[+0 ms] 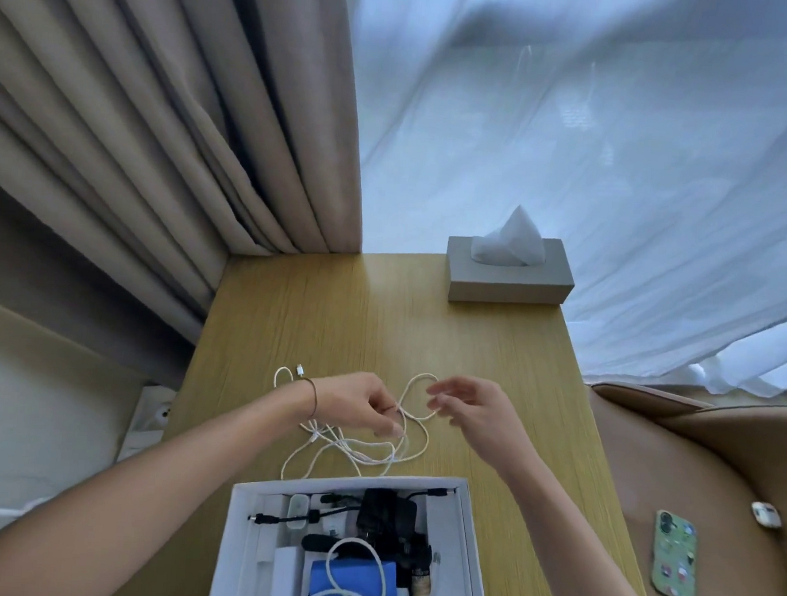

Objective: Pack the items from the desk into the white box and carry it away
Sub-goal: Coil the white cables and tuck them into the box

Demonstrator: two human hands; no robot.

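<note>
Centrally, the wooden desk [381,324] carries the open white box [466,546] at its near edge, within reach for loading. Already inside lie a black adapter [385,511], a blue pouch [351,583] and a coiled white lead [356,567]. Beyond the box, the loose white cable [412,446] sprawls unpacked on the desk. Left hand [367,402] pinches one strand, probably to gather the loops; right hand [472,411] hovers beside it, fingers relaxed, holding nothing.
</note>
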